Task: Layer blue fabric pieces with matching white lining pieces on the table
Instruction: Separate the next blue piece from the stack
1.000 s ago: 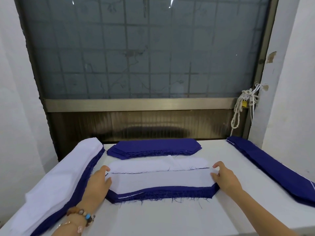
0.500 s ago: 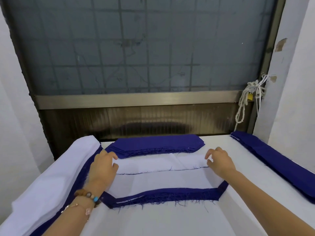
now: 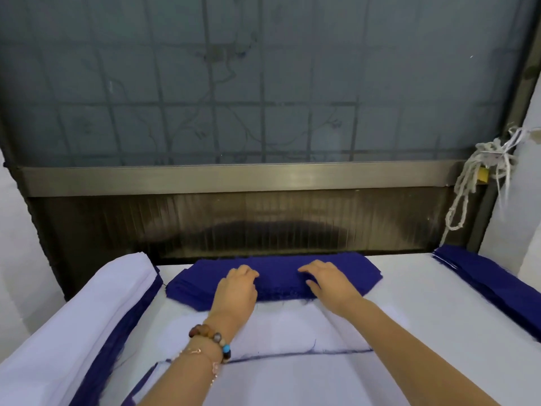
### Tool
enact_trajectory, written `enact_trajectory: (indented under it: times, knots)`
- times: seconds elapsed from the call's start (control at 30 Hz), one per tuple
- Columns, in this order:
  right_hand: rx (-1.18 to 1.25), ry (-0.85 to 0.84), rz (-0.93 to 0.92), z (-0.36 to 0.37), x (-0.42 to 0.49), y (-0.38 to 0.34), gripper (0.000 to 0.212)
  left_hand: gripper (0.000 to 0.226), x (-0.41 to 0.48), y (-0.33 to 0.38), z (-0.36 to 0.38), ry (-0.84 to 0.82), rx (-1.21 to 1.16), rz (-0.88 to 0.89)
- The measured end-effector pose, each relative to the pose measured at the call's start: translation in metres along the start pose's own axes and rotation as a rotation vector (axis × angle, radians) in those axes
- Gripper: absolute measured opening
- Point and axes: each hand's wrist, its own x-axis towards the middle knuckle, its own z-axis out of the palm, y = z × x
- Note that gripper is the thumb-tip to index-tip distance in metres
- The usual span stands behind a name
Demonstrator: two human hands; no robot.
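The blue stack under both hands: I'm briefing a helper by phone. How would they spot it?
Find the frosted window behind the table. Centred at the far edge below it lies the blue stack, left hand and right hand on it. Unlike the long blue pile on the right, its ends are angled.

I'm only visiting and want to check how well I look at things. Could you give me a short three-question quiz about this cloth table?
1. True or false: the left hand and the right hand both touch the blue stack at the back of the table.
2. Which wrist wears the beaded bracelet? A) left B) right C) both
3. Fill in: the flat cloth piece lying just in front of the blue stack is ___ in colour.

Key: 1 true; 2 A; 3 white.
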Motion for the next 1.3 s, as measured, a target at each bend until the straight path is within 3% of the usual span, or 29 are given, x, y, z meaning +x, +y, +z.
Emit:
enact_trajectory:
  times: [0.13, 0.37, 0.5, 0.67, 0.83, 1.0, 1.3]
  knots:
    - [-0.002, -0.019, 0.021, 0.013, 0.042, -0.005, 0.028, 0.013, 0.033, -0.002, 0.015, 0.052, -0.041, -0.062]
    - [0.03, 0.015, 0.084, 0.033, 0.077, -0.003, 0.023, 0.021, 0.066, -0.008, 0.032, 0.136, -0.052, -0.145]
    - [0.081, 0.115, 0.04, 0.043, 0.075, 0.004, 0.015, 0.02, 0.066, -0.009, 0.04, 0.182, -0.043, -0.113]
    - [0.116, 0.151, 0.067, 0.046, 0.075, 0.003, 0.016, 0.016, 0.062, -0.012, 0.038, 0.218, -0.143, -0.064]
    - [0.132, 0.181, 0.078, 0.049, 0.071, 0.004, 0.015, 0.015, 0.061, -0.012, 0.036, 0.251, -0.082, -0.067]
    - [0.189, 0.221, 0.071, 0.048, 0.068, 0.003, 0.014, 0.023, 0.063, -0.014, 0.037, 0.184, -0.04, -0.04]
    - [0.146, 0.174, 0.127, 0.044, 0.069, 0.003, 0.015, 0.009, 0.061, -0.011, 0.033, 0.186, -0.036, 0.006]
